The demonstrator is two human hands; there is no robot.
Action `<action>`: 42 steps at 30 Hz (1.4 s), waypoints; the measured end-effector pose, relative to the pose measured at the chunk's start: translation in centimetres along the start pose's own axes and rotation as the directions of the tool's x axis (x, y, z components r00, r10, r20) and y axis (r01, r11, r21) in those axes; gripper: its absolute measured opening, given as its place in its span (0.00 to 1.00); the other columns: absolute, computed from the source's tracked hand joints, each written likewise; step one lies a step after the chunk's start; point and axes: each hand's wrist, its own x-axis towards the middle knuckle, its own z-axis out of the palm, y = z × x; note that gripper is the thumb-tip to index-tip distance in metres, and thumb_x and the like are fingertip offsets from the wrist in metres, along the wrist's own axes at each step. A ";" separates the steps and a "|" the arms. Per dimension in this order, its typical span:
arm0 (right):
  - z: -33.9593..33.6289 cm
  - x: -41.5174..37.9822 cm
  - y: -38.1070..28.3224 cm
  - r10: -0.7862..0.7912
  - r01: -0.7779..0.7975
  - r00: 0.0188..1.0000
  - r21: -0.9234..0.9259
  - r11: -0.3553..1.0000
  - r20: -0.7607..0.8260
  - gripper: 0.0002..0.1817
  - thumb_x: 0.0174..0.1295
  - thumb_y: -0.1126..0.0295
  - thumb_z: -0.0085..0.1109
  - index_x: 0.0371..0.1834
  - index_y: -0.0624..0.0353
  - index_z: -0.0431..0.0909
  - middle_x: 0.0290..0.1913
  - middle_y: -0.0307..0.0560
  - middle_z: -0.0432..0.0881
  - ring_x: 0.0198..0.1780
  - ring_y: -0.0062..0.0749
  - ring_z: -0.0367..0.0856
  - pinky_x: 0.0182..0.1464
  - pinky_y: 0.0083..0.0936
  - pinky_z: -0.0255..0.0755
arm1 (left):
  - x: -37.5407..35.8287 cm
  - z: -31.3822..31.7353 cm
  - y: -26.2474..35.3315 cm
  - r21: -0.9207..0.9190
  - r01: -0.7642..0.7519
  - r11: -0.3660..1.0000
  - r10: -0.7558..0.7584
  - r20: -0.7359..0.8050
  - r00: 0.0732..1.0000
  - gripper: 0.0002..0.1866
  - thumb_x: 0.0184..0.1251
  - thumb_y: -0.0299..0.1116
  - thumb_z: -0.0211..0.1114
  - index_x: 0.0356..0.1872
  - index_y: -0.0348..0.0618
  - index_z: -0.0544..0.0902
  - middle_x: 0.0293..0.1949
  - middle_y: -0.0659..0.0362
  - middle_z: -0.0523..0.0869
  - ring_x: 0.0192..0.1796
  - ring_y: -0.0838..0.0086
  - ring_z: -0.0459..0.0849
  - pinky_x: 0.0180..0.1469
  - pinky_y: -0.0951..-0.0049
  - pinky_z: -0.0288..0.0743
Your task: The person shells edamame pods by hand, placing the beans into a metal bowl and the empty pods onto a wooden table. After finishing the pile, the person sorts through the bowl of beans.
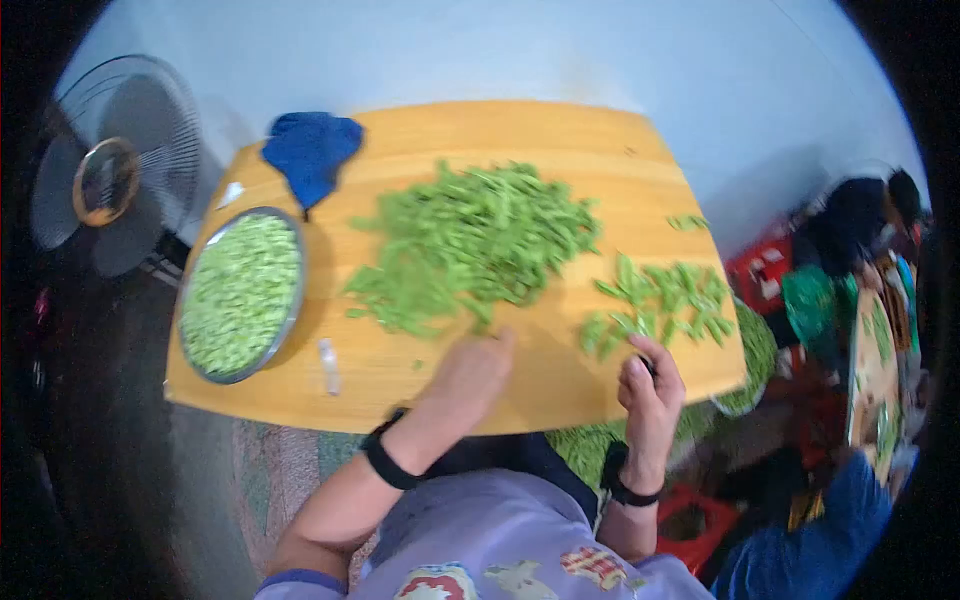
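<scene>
Our shirt (500, 530) lies nearest. Our right fingers (664, 372) curl round a small dark thing (648, 366) beside scattered greens (668, 290); our left hand (470, 380), its finger spread too blurred to tell, nears the pile (490, 230), probably central for easy reach. Leftward sits a filled bowl (298, 290).

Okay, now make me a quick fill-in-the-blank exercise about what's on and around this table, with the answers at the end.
The cloth near the table's far left corner is ____.
The bowl is full of small pieces coloured ____.
The hand nearer the bowl is the person's ____ one.
The right hand has a wristband coloured ____.

Missing words: blue; green; left; black.
</scene>
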 end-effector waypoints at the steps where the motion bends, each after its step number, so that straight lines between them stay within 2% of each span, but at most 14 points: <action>1: -0.6 0.0 0.5 0.019 -0.019 1.000 0.022 1.000 0.010 0.14 0.60 0.76 0.49 0.49 0.64 0.70 0.23 0.32 0.64 0.21 0.11 0.57 0.19 0.07 0.49 | 0.0 1.2 -0.2 -0.047 -0.052 0.998 0.047 -0.097 0.994 0.11 0.56 0.34 0.58 0.34 0.39 0.69 0.28 0.42 0.79 0.31 0.55 0.81 0.28 0.66 0.73; 2: -1.6 0.1 1.3 0.026 -0.027 0.999 0.035 0.999 0.031 0.14 0.60 0.76 0.50 0.49 0.64 0.70 0.24 0.32 0.65 0.21 0.10 0.58 0.20 0.08 0.50 | 0.1 2.2 -0.5 -0.026 -0.004 1.000 0.001 -0.114 0.993 0.11 0.56 0.34 0.58 0.34 0.39 0.69 0.28 0.42 0.79 0.31 0.55 0.81 0.28 0.66 0.73; 4: 1.2 0.4 0.2 -0.029 0.025 0.997 0.051 0.998 0.069 0.13 0.60 0.77 0.50 0.48 0.63 0.71 0.23 0.32 0.66 0.21 0.10 0.58 0.19 0.08 0.50 | -0.4 -0.4 -3.4 -0.444 -0.248 0.861 0.072 -0.377 0.924 0.06 0.57 0.29 0.56 0.34 0.40 0.71 0.23 0.54 0.78 0.23 0.68 0.76 0.23 0.75 0.69; 5: 1.5 0.0 0.4 -0.024 0.017 0.995 0.072 0.997 0.096 0.13 0.60 0.77 0.50 0.48 0.63 0.71 0.23 0.32 0.66 0.21 0.10 0.58 0.19 0.08 0.50 | -1.6 -1.5 -4.3 -0.430 -0.223 0.875 0.048 -0.382 0.923 0.06 0.57 0.29 0.56 0.34 0.40 0.71 0.23 0.54 0.78 0.23 0.68 0.76 0.23 0.75 0.69; 7: 1.5 -0.2 0.8 -0.047 0.046 0.994 0.010 0.999 0.096 0.12 0.60 0.77 0.50 0.47 0.63 0.71 0.22 0.32 0.65 0.20 0.10 0.57 0.19 0.08 0.50 | -4.8 -6.9 -5.7 -0.853 -0.114 0.510 -0.174 -0.232 0.957 0.05 0.60 0.28 0.55 0.36 0.42 0.73 0.23 0.65 0.74 0.23 0.81 0.70 0.24 0.82 0.64; 9: 1.5 0.1 1.2 -0.040 0.032 0.991 0.058 0.998 0.128 0.12 0.60 0.77 0.50 0.47 0.63 0.71 0.22 0.32 0.65 0.20 0.10 0.57 0.19 0.08 0.50 | -7.3 -10.6 -8.4 -0.917 -0.113 0.382 -0.358 -0.260 0.897 0.05 0.61 0.30 0.57 0.36 0.43 0.75 0.24 0.69 0.72 0.25 0.89 0.68 0.24 0.86 0.61; 11: 1.7 0.1 1.5 -0.083 0.081 0.994 0.029 0.996 0.068 0.11 0.60 0.76 0.51 0.46 0.63 0.71 0.22 0.31 0.65 0.20 0.10 0.57 0.19 0.09 0.49 | -9.3 -14.1 -12.1 -0.725 -0.103 0.681 -0.366 -0.459 0.809 0.03 0.62 0.30 0.56 0.34 0.44 0.75 0.25 0.69 0.73 0.23 0.89 0.67 0.24 0.86 0.60; 14: 1.8 0.4 2.4 -0.136 0.135 0.990 0.021 0.991 0.037 0.10 0.61 0.74 0.50 0.45 0.63 0.72 0.22 0.31 0.64 0.20 0.10 0.57 0.19 0.09 0.49 | -10.4 -17.8 -15.7 -0.680 -0.034 0.732 -0.418 -0.488 0.767 0.02 0.61 0.29 0.57 0.32 0.42 0.76 0.26 0.68 0.73 0.26 0.88 0.68 0.27 0.85 0.63; 19: 1.9 0.5 3.4 -0.169 0.171 0.984 0.015 0.985 -0.063 0.09 0.63 0.72 0.49 0.44 0.62 0.72 0.23 0.32 0.65 0.20 0.09 0.57 0.18 0.07 0.50 | -8.6 -19.1 -19.9 -0.196 -0.001 0.981 -0.109 -0.549 0.829 0.05 0.53 0.24 0.62 0.30 0.38 0.76 0.28 0.61 0.77 0.36 0.74 0.76 0.42 0.74 0.69; 27: 1.4 0.4 3.7 -0.178 0.181 0.983 0.064 0.981 -0.049 0.08 0.62 0.73 0.49 0.43 0.62 0.72 0.23 0.32 0.65 0.19 0.09 0.57 0.18 0.07 0.50 | -8.2 -18.9 -20.6 -0.027 0.137 0.990 -0.137 -0.366 0.920 0.09 0.56 0.24 0.58 0.38 0.39 0.79 0.34 0.57 0.82 0.41 0.70 0.80 0.45 0.71 0.71; 29: 1.4 0.5 3.8 -0.190 0.192 0.981 0.050 0.980 -0.043 0.09 0.62 0.73 0.50 0.43 0.63 0.72 0.23 0.32 0.65 0.19 0.09 0.57 0.18 0.08 0.50 | -8.3 -19.0 -20.4 -0.376 0.099 0.921 -0.257 -0.398 0.881 0.10 0.58 0.23 0.54 0.40 0.37 0.78 0.36 0.56 0.83 0.43 0.71 0.81 0.48 0.71 0.71; 33: 1.3 0.5 3.9 -0.179 0.180 0.983 0.031 0.983 -0.050 0.09 0.62 0.73 0.50 0.44 0.63 0.72 0.24 0.31 0.65 0.20 0.09 0.57 0.19 0.08 0.50 | -8.6 -18.9 -21.5 -0.357 0.061 0.932 -0.212 -0.401 0.891 0.11 0.56 0.19 0.51 0.39 0.36 0.78 0.37 0.55 0.83 0.45 0.70 0.81 0.50 0.72 0.70; 40: 1.4 0.5 3.7 -0.141 0.142 0.988 0.031 0.989 -0.056 0.09 0.61 0.72 0.51 0.44 0.62 0.72 0.23 0.31 0.65 0.20 0.10 0.59 0.20 0.09 0.53 | -8.7 -18.3 -22.6 -0.128 -0.026 0.991 -0.038 -0.471 0.881 0.20 0.44 0.12 0.49 0.40 0.38 0.78 0.53 0.49 0.76 0.61 0.65 0.70 0.61 0.71 0.61; 42: 1.2 0.4 3.7 -0.128 0.131 0.990 0.044 0.990 -0.065 0.09 0.61 0.73 0.51 0.44 0.62 0.72 0.23 0.31 0.66 0.20 0.10 0.59 0.20 0.09 0.53 | -8.9 -18.2 -21.2 0.236 0.087 0.968 0.061 -0.556 0.829 0.25 0.40 0.12 0.51 0.45 0.42 0.76 0.63 0.49 0.65 0.69 0.59 0.56 0.67 0.65 0.49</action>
